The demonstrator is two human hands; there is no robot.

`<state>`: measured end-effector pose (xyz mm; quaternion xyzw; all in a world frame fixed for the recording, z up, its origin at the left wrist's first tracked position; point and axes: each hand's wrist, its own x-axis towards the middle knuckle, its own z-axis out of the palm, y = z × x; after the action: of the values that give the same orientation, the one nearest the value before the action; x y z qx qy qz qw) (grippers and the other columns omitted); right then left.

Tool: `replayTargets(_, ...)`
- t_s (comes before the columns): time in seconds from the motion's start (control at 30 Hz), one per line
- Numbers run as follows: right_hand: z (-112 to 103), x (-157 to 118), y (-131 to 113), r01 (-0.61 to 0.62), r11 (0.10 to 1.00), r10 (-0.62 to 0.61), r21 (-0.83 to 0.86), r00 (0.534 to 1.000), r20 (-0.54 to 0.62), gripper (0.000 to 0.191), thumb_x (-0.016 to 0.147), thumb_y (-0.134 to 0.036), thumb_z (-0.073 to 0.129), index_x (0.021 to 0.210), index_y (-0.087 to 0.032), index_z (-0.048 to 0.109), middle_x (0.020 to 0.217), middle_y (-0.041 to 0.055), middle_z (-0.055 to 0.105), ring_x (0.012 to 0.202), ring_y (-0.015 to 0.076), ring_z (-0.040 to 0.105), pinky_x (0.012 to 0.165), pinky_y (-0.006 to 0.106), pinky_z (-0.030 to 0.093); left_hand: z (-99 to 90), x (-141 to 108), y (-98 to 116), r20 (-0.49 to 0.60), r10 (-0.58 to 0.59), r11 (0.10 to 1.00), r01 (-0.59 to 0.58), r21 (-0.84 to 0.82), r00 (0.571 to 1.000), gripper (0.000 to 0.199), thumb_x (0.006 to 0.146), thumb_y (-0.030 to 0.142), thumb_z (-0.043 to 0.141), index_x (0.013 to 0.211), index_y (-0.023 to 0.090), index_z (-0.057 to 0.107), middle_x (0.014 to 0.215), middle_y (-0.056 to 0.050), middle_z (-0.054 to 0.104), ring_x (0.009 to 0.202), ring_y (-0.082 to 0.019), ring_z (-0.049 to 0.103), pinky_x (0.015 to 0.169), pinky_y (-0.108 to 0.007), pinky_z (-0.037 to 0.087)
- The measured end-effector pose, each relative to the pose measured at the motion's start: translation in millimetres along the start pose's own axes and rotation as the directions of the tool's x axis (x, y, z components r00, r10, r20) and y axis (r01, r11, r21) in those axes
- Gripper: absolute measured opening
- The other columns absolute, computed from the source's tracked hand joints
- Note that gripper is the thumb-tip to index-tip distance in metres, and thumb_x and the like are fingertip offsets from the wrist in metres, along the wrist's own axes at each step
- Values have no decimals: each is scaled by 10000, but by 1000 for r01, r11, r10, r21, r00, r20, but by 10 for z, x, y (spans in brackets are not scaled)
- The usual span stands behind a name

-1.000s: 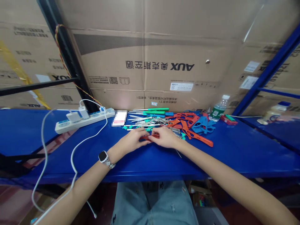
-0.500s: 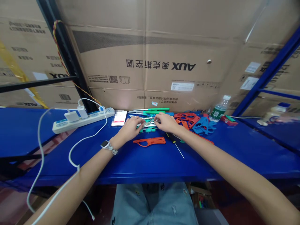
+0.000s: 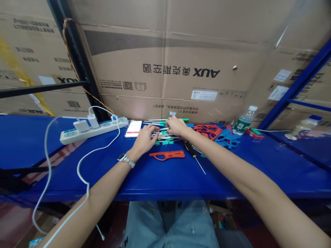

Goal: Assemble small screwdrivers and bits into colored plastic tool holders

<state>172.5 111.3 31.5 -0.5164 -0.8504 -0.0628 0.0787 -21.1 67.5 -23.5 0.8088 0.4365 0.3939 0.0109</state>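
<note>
Over a pile of small green and silver parts (image 3: 169,142), both my hands meet at the back of the blue table. My left hand (image 3: 145,138), with a watch on its wrist, has its thumb and fingers closed at one end of a thin metal rod (image 3: 163,129). The fingers of my right hand (image 3: 177,125) are bent round the other end, their tips partly hidden. An orange lighter-shaped shell half (image 3: 169,155) lies nearer me. A black and yellow screwdriver (image 3: 192,151) rests under my right forearm.
A phone (image 3: 134,128) and a white power strip (image 3: 103,127) with cables are at left. Orange shells (image 3: 208,131), blue shells (image 3: 227,139) and a water bottle (image 3: 243,121) stand or lie at right. A large cardboard sheet (image 3: 124,103) rises behind the table.
My right hand has moved up and away from me over the pile, its fingers now around the rod's end. My left hand stays near the same spot. The view has shifted slightly.
</note>
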Motion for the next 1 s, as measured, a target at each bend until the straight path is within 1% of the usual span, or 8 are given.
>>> replayTargets(0.13, -107, -115, 73, 33, 998, -30, 47, 997, -65, 101, 943, -234, 611, 1016, -207, 676, 1038, 106, 713, 1139, 294, 584, 831, 353, 430, -73, 24, 38, -113, 30, 1000, -30, 1, 993, 228, 980, 283, 504, 1096, 177, 670, 1097, -112, 663, 1066, -300, 596, 957, -476, 464)
replayTargets(0.3, -226, -290, 164, 26, 979, 15, 202, 980, -200, 123, 959, -262, 606, 1057, -212, 660, 1043, 56, 732, 993, 224, 632, 786, 307, 400, -93, 34, 43, -230, 19, 1000, -20, -2, 973, 222, 970, 261, 520, 1142, 186, 638, 1144, -114, 632, 1133, -292, 576, 1009, -475, 462)
replayTargets(0.43, -255, -334, 211, 42, 930, 64, 364, 959, -275, 120, 946, -279, 618, 1035, -214, 666, 994, 29, 756, 882, 192, 648, 763, 295, 405, -52, 87, 81, -269, -104, 987, 66, -148, 957, 215, 946, 302, 578, 1108, 175, 639, 1043, -99, 654, 991, -255, 622, 912, -432, 514)
replayTargets(0.57, -236, -273, 243, 114, 873, 48, 474, 947, -316, 102, 918, -275, 637, 991, -209, 662, 958, 20, 759, 856, 177, 656, 770, 292, 437, 41, 327, 209, -134, -299, 841, 195, -504, 945, 361, 921, 473, 647, 1100, 160, 674, 820, -49, 678, 756, -194, 630, 707, -331, 534)
replayTargets(0.63, -217, -239, 258, 143, 852, 30, 505, 947, -319, 90, 908, -274, 643, 970, -211, 658, 950, 14, 757, 849, 172, 659, 784, 294, 453, 104, 490, 281, -75, -305, 733, 184, -655, 949, 375, 904, 487, 670, 1081, 156, 690, 824, -52, 696, 733, -180, 639, 683, -310, 541)
replayTargets(0.7, -195, -225, 276, 153, 831, 34, 535, 945, -324, 92, 908, -272, 634, 971, -210, 655, 960, 17, 756, 856, 170, 665, 806, 299, 469, 168, 639, 334, -74, -302, 662, 153, -734, 950, 345, 902, 480, 679, 995, 148, 699, 801, -54, 700, 715, -169, 643, 705, -309, 554)
replayTargets(0.8, -160, -258, 315, 109, 822, 90, 559, 945, -316, 161, 895, -284, 644, 1034, -206, 661, 1016, 33, 762, 855, 173, 673, 803, 304, 485, 237, 790, 361, -111, -322, 629, 125, -767, 940, 336, 912, 481, 679, 901, 145, 692, 751, -52, 684, 688, -161, 642, 708, -311, 559)
replayTargets(1.0, -33, -449, 400, -132, 901, 218, 413, 961, -169, 266, 856, -350, 703, 1098, -240, 721, 1038, 41, 769, 894, 221, 677, 805, 334, 476, 233, 870, 327, -203, -362, 639, 84, -765, 910, 332, 927, 492, 676, 910, 161, 702, 776, -68, 692, 712, -165, 654, 709, -316, 577)
